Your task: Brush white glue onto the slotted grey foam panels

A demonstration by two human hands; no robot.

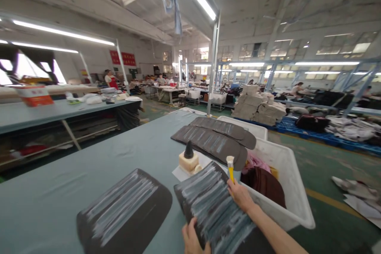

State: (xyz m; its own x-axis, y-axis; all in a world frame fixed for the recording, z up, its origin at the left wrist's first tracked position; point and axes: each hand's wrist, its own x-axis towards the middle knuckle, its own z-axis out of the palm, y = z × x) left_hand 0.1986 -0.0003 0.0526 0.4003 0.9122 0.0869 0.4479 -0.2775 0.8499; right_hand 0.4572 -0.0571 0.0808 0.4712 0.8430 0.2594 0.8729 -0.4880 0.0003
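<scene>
My right hand (240,195) is closed round the yellow handle of a paintbrush (230,166), its pale bristles pointing up. That hand is at the right edge of a dark grey panel (212,202) streaked with whitish wet-looking paste. My left hand (193,239) grips the panel's lower left edge, fingers partly cut off by the frame. A second streaked panel (125,210) lies flat on the left. Beyond the near panel stands a cream squarish glue-like bottle (188,162) with a black cone top, on white paper (178,174).
Overlapping dark panels with streaks (208,139) lie farther back on the blue-green table (143,149). A white plastic bin (293,182) with brown and pink pieces stands against the right side. A metal post (212,67) rises at the far end.
</scene>
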